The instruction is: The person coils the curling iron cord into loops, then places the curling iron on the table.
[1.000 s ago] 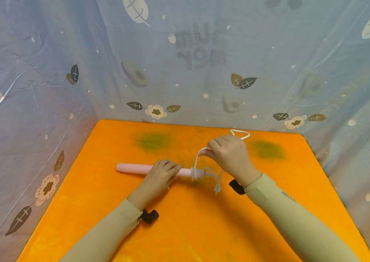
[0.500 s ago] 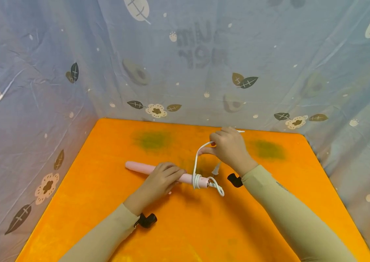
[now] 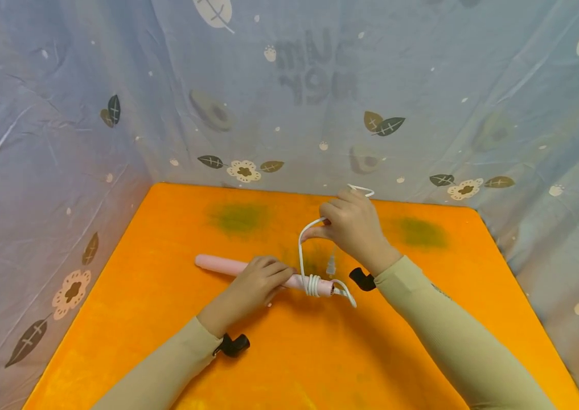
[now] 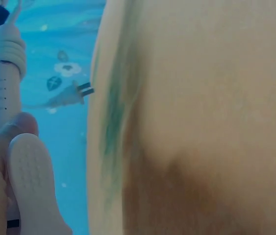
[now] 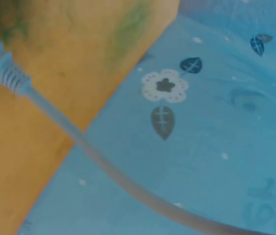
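A pink curling iron (image 3: 220,264) is gripped around its middle by my left hand (image 3: 258,285). In the left wrist view, its rounded dotted lever (image 4: 32,171) stands out beside the thumb. White cord (image 3: 312,286) is wound in several turns around the iron's right end, and a short loop (image 3: 349,296) leaves that end. Farther back, my right hand (image 3: 353,228) pinches the loose cord, which arches up from the coils to the fingers. A two-pin plug (image 3: 331,266) dangles below this hand; the right wrist view shows the plug (image 5: 0,63) up close.
An orange table (image 3: 289,353) with two green patches lies beneath both hands. Patterned blue-grey curtains (image 3: 289,131) enclose its back and sides. Black wrist-camera mounts stick out at the left wrist (image 3: 234,345) and the right wrist (image 3: 362,279).
The iron's wrapped end has swung toward me and to the right. My right hand has risen slightly with the cord, and the plug now hangs farther back. Both hands keep their hold.
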`<state>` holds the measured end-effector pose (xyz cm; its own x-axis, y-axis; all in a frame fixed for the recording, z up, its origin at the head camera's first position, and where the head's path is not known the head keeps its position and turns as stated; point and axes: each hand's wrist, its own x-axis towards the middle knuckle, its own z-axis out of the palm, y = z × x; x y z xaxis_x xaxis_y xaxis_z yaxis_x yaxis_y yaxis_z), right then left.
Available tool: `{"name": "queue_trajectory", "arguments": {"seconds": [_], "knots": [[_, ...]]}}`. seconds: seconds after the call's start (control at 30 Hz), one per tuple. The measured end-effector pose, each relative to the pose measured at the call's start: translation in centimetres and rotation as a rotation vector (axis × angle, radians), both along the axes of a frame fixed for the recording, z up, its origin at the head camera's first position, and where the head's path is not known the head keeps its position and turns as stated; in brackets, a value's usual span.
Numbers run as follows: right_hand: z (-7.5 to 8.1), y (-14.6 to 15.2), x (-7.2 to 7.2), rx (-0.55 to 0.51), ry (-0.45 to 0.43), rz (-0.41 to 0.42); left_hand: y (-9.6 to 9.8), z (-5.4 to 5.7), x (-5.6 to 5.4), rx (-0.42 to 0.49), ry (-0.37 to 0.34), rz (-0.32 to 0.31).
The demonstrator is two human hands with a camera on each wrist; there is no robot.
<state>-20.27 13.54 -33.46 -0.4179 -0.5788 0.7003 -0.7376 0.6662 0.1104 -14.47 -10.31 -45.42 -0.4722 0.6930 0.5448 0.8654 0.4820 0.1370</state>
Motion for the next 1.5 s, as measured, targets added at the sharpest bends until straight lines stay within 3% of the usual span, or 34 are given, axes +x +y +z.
{"name": "queue_trajectory", "arguments": {"seconds": [0.13,0.23,0.37,0.53,0.63,0.77,0.87,0.97,1.1,1.2,1.4,1.5], "knots": [[1.0,-0.2,-0.1,0.015,0.014,-0.008,-0.1,0.2,0.0,-0.017,-0.02,0.016],[0.6,0.5,-0.5,0.001,-0.017,-0.056,-0.2,0.3,0.1,-0.007,-0.005,0.019],[-1.2,2.0,-1.4,0.0,-0.138,-0.11,-0.4,0.5,0.1,0.019,0.042,0.007],[-3.7,2.7,-2.3,0.049,-0.349,-0.158,-0.7,1.0,0.4,0.146,0.061,0.002],[-4.9,2.6,-2.3,0.127,-0.421,-0.193,-0.9,1.6,0.7,0.228,0.033,0.036],[-6.7,2.0,-1.6,0.251,-0.425,-0.161,-0.9,2.7,0.8,0.291,-0.025,0.108],[-8.2,1.5,-0.7,0.268,-0.446,-0.117,-0.9,3.5,0.7,0.292,-0.043,0.167],[-9.6,1.1,0.1,0.261,-0.493,-0.125,-1.0,3.9,0.5,0.236,-0.026,0.216],[-10.6,0.9,0.5,0.265,-0.47,-0.148,-1.2,4.1,0.3,0.154,-0.014,0.244],[-10.8,1.3,0.5,0.268,-0.417,-0.143,-1.5,4.1,0.0,0.142,-0.035,0.259],[-10.5,5.0,-0.1,0.354,-0.402,-0.23,-2.9,4.5,-1.0,0.243,-0.078,0.326],[-10.2,7.8,-0.2,0.32,-0.294,-0.283,-3.8,4.8,-1.5,0.274,-0.102,0.365]]}}
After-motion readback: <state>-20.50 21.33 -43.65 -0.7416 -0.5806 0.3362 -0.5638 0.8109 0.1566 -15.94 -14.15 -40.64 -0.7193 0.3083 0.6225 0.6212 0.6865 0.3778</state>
